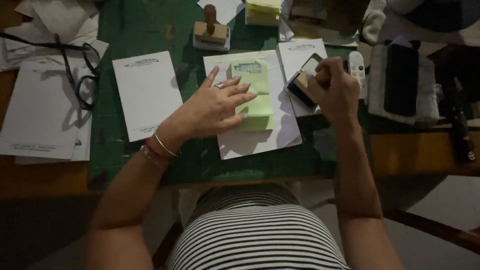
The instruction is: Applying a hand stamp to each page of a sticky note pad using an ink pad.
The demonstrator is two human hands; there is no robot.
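Observation:
My left hand (217, 102) lies flat, fingers spread, on a light green slip of paper (257, 102) that rests on a white sheet (262, 137). The slip carries a dark stamped mark near its top. My right hand (334, 89) grips a wooden-handled stamp (305, 79) and presses it onto a dark ink pad (300, 92) just right of the white sheet. Both rest on a green cutting mat (145, 30). A ring and bracelets are on my left hand and wrist.
A second wooden stamp (211, 31) stands at the mat's far edge, beside a yellow-green paper stack (262, 12). A white printed pad (146, 95) lies left, glasses (82, 75) on paper piles beyond. A white remote (357, 70) and a dark object on cloth (401, 80) sit right.

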